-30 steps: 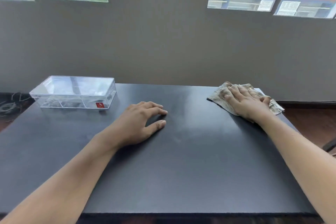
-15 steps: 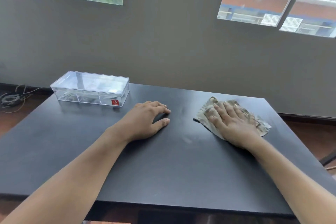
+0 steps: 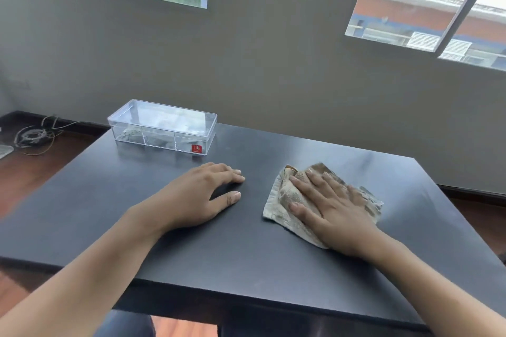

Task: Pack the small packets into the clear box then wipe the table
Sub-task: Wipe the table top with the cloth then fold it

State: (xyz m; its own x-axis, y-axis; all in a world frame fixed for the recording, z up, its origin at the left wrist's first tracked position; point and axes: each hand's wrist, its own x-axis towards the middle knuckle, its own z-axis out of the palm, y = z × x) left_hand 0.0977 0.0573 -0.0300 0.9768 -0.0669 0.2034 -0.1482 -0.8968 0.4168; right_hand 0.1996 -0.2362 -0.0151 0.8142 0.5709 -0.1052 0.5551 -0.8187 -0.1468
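Two bare hands are down on the dark matte table (image 3: 246,249), and here is how they sit. The right hand (image 3: 332,210), right of centre in the frame, lies flat with fingers spread, palm pressing a crumpled beige patterned cloth (image 3: 284,200) against the tabletop; it grips nothing, it only pins the cloth. The left hand (image 3: 197,197), mid-frame, rests palm-down and empty, fingers loosely together, thumb held apart, just beside the cloth without touching it. Further out, toward the upper left, the clear rectangular plastic box (image 3: 163,127) with its red sticker (image 3: 196,148) stands lidded near the table's far edge. Small packets show faintly inside, too blurred to count.
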